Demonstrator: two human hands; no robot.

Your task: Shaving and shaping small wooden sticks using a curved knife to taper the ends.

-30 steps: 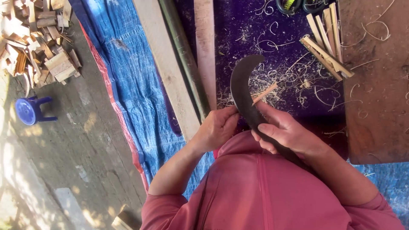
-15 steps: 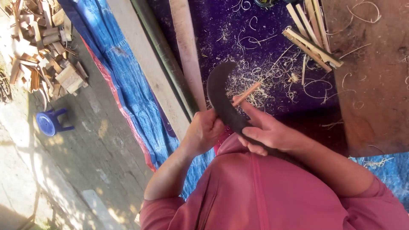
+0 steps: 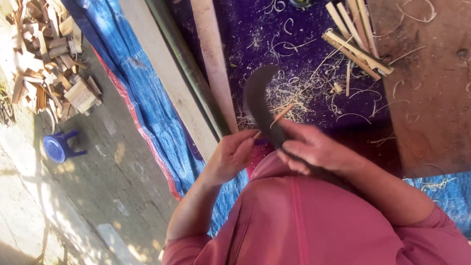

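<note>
Stick [image 3: 280,116] between left hand [image 3: 234,156] and blade [image 3: 260,105]

planks [image 3: 167,73] run far-to-near, left of knife [image 3: 260,108] | stick bundle [image 3: 358,41] far right | wood scrap pile [image 3: 49,54] far left | stool [image 3: 58,146] near it

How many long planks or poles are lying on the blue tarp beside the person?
3: a pale plank furthest left, a dark green pole against it, and a reddish plank just right. Their top ends leave the frame; more may be hidden.
</note>
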